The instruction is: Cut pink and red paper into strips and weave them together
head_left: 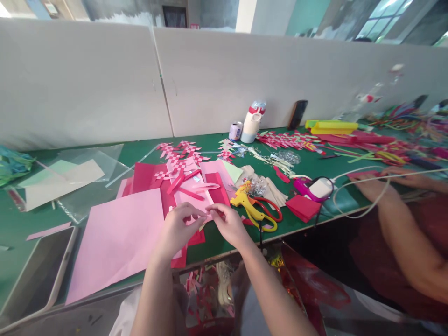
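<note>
My left hand (178, 229) and my right hand (229, 224) meet over a small pink paper piece (208, 215) near the front edge of the green table (21, 219). Both pinch it between fingertips. Just behind it lie red and pink strips (191, 186) on pink and red sheets. A large pink sheet (117, 240) lies flat left of my left hand. Yellow-handled scissors (254, 212) with a red-handled pair lie right of my right hand.
Woven red-and-white paper pieces (178, 151) lie further back, with a white bottle (252, 123) and small jar (235, 131) by the partition. A tablet (38, 275) sits front left. Another person's arm (399, 224) rests at the right, near a charger cable (360, 205).
</note>
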Demonstrator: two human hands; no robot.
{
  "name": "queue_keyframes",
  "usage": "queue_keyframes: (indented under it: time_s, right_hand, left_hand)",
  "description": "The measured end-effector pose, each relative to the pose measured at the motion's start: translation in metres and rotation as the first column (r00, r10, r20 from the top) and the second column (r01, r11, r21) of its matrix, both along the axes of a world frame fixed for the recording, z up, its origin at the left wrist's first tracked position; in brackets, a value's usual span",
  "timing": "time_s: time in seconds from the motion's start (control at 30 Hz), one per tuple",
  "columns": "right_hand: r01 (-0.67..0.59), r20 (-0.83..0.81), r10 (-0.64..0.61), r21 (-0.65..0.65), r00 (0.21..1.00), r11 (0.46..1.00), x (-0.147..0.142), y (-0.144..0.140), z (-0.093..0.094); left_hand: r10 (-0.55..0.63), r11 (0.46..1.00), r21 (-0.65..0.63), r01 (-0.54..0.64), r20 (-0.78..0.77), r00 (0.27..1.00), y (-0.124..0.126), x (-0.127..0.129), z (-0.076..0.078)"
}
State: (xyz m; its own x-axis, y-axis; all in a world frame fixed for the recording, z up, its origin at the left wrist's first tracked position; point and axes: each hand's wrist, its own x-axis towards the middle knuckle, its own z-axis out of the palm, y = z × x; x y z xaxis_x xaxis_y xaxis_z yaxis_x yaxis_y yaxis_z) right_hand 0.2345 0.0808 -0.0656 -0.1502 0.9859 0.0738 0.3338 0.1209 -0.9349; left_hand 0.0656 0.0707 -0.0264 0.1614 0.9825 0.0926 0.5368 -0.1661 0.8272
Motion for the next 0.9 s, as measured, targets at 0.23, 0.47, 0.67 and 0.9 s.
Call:
queue_keyframes:
  time_s: [0.23, 0.47, 0.67, 0.9]
  right_hand:
    - [-0.191, -0.292, 0.159, -0.084, 0.943, 0.978, -0.011, -0.006, 0.010]
    - [-0.135, -0.378, 0.038, -0.234, 0.925, 0.963, -0.010, -0.002, -0.002]
    - [-0.093, -0.367, -0.007, -0.256, 0.930, 0.962, -0.003, 0.000, -0.005]
    - [-0.078, -0.341, -0.020, -0.273, 0.940, 0.959, 0.001, 0.001, -0.002]
  left_hand:
    - [0.213, 0.973, -0.179, -0.149, 0.421, 0.882, 0.003, -0.006, 0.000]
    - [0.345, 0.934, -0.259, -0.246, 0.466, 0.815, 0.008, -0.011, -0.007]
    - [0.390, 0.914, -0.263, -0.308, 0.371, 0.843, 0.009, -0.014, -0.007]
    - [0.393, 0.912, -0.232, -0.337, 0.265, 0.881, 0.010, -0.019, -0.010]
